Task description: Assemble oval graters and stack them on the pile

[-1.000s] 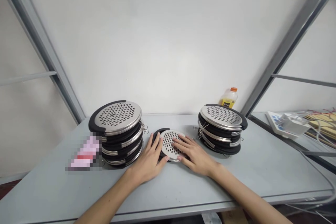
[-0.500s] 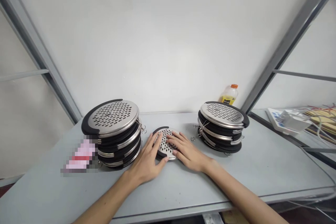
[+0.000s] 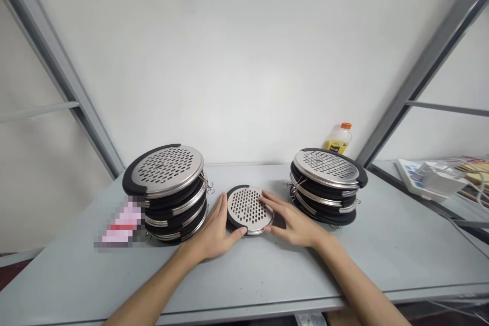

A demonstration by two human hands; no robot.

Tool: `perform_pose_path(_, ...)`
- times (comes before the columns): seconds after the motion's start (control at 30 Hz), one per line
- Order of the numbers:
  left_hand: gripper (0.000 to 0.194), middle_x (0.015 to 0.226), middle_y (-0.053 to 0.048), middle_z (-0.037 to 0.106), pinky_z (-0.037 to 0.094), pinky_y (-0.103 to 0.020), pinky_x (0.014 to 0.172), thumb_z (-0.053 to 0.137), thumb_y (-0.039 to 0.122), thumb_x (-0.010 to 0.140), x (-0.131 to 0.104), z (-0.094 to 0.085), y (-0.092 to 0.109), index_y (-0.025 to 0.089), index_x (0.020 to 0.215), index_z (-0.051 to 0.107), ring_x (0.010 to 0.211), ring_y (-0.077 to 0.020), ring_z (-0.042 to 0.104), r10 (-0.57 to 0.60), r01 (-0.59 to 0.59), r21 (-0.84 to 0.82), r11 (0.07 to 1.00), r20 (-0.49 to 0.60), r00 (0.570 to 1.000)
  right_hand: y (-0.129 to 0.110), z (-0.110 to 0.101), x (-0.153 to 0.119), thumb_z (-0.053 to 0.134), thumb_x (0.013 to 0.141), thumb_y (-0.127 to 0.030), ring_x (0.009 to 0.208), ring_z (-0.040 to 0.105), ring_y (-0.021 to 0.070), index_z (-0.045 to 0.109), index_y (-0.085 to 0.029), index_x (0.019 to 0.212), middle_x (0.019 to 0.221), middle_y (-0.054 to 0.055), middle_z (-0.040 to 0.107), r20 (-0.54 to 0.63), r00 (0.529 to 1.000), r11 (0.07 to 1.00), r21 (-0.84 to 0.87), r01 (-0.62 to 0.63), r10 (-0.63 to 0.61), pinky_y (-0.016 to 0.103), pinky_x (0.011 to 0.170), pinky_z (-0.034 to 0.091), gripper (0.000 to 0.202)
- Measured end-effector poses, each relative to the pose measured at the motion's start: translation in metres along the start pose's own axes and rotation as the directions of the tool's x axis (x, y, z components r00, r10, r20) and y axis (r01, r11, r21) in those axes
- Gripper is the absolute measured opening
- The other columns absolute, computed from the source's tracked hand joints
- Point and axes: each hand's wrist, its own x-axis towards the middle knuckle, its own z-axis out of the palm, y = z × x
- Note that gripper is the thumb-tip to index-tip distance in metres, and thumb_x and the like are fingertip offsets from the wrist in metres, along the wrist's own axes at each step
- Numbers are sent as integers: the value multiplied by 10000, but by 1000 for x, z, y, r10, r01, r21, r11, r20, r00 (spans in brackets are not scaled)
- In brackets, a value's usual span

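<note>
- Disc [image 3: 248, 208]: flat on table [image 3: 374, 249], between two stacks (left stack [image 3: 168, 191], right stack [image 3: 326, 183]).
- Left hand [image 3: 214, 232]: fingers spread, cupping disc's left edge.
- Right hand [image 3: 294, 221]: fingers spread, touching disc's right edge.
- Bottle [image 3: 338, 138]: by the wall.

The single view comes from a camera on the person's head, looking forward and down over both forearms, which run up from the bottom edge to the left hand [image 3: 212, 229] and the right hand [image 3: 294, 224] near the middle. It sits close above the near edge of the grey table [image 3: 267, 270] and faces the white wall [image 3: 244, 61] beyond the hands. The wide lens bends the metal frame posts [image 3: 61, 76] outward to either side of the hands.
</note>
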Motion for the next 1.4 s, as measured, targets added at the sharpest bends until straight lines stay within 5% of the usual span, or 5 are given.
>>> perform_pose_path(0.47,969,1547,-201,137,200,-441,1153,561,588,814,3,7,-3,52,1491,121,1433,-289,136,15,-9,83,996,-75,997,3,13,4,549,846,-535,1399,242,304,357,-167,1440,1524,164,213,42,999,1000,0,16,-16,467,1132,254,724)
perform_pose_path(0.77,922,1564,-144,-85,187,-512,1133,651,502,786,-4,0,5,196,1501,157,1430,-340,-3,45,-49,192,980,25,999,-4,13,7,621,798,-529,1363,328,322,477,-211,1368,1491,158,317,-44,999,994,108,-10,15,485,1106,297,669)
perform_pose_path(0.97,696,1528,-46,287,153,-505,1154,577,450,874,-3,-5,11,283,1470,259,1441,-257,113,291,-284,178,942,-12,957,-8,10,5,462,924,-441,1366,342,271,456,-227,1380,1470,110,385,-178,984,980,196,28,8,485,1129,266,504)
perform_pose_path(1.17,473,1375,-90,518,346,-388,1089,443,402,957,-1,-3,17,182,1375,440,1278,-229,470,131,-197,-195,961,-305,943,-3,13,2,298,984,-373,1261,491,235,309,-226,1445,1453,114,416,-314,937,944,327,-42,150,464,1065,383,484)
perform_pose_path(1.4,451,1299,-106,582,398,-378,1038,443,396,957,1,1,22,138,1323,491,1194,-251,543,60,-179,-265,948,-402,914,-1,26,2,369,929,-259,1184,544,282,522,-142,1277,1263,162,587,-321,933,975,-91,-203,165,476,1009,434,397)
